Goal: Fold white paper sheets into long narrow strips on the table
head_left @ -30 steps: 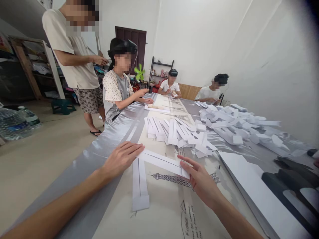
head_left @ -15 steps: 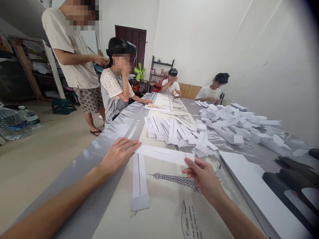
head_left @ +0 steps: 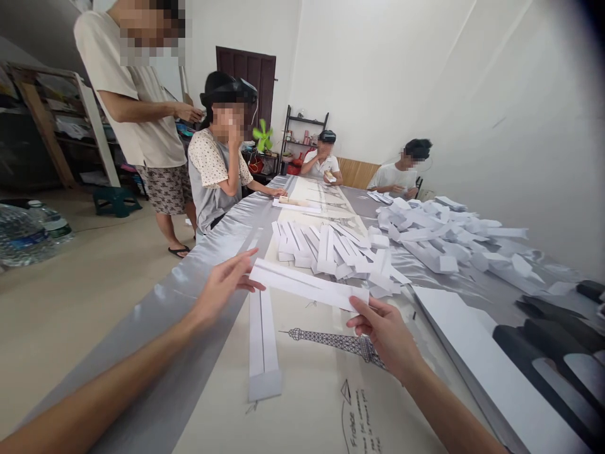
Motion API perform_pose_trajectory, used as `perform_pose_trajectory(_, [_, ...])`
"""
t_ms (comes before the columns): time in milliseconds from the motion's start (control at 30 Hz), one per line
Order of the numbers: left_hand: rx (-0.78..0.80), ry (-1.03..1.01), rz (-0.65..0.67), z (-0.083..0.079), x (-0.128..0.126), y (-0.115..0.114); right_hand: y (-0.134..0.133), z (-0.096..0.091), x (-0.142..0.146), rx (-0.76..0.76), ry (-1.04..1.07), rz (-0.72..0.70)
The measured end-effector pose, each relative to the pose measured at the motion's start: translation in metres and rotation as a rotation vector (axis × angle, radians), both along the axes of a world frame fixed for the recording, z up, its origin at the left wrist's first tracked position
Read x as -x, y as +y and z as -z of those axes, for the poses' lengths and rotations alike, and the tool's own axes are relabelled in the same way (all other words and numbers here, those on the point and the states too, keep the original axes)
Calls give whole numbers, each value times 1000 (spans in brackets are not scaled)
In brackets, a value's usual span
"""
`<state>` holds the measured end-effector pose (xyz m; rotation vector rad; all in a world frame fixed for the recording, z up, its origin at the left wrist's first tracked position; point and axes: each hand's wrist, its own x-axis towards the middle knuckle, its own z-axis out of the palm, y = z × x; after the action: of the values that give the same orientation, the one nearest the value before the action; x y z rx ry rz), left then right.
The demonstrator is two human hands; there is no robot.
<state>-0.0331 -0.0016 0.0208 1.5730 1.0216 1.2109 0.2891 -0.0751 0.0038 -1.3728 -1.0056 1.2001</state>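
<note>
A folded white paper strip (head_left: 307, 284) is held up slantwise over the table, with a lengthwise seam on its face. My right hand (head_left: 385, 325) pinches its right end between thumb and fingers. At the other end is my left hand (head_left: 229, 284), fingers stretched out and parted, some of them behind the strip's edge; whether they touch it I cannot tell. Below lies another folded paper strip (head_left: 263, 340) with a flap at its near end, flat on the printed cover (head_left: 227, 403) with an Eiffel Tower drawing.
Ahead is a pile of folded paper strips (head_left: 326, 246); a larger heap of white paper pieces (head_left: 449, 233) lies to its right. Flat white sheets (head_left: 477, 353) are stacked at the right, beside a dark object (head_left: 534, 353). A co-worker (head_left: 217, 164) sits at the left edge; others are farther back.
My left fingers have lifted and spread at the strip's left end, which has risen and swung slightly left. My right hand keeps its pinch.
</note>
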Motion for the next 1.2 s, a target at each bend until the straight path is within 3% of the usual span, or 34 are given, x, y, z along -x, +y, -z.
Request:
perform_pose_trajectory(67, [190,-204,147,-3,-5,-3,0,3,2,4,25,2])
perform_pose_trajectory(100, [218,-242,161,-4,-6,-4,0,4,5,9,38,-7])
perform_pose_trajectory(233, [172,-170,47,0,-6,-3,-3,4,13,15,57,-96])
perform_pose_trajectory(367, [139,-69,32,4,-2,2,-5,1,14,31,-4,-147])
perform_pose_trajectory(567, [68,21,22,3,5,8,-4,-3,11,-89,9,-95])
perform_pose_trajectory(700, [91,117,244,1,16,11,-6,-5,11,-209,-85,-56])
perform_pose_trajectory(900, [229,314,643,-3,23,11,-12,-8,18,-256,-189,-160])
perform_pose_trajectory(1100, [280,332,791,-8,18,3,-10,-4,17,-209,-216,-28])
perform_pose_trajectory(1200, [336,328,857,-6,14,-2,-12,-6,17,-213,-232,-36])
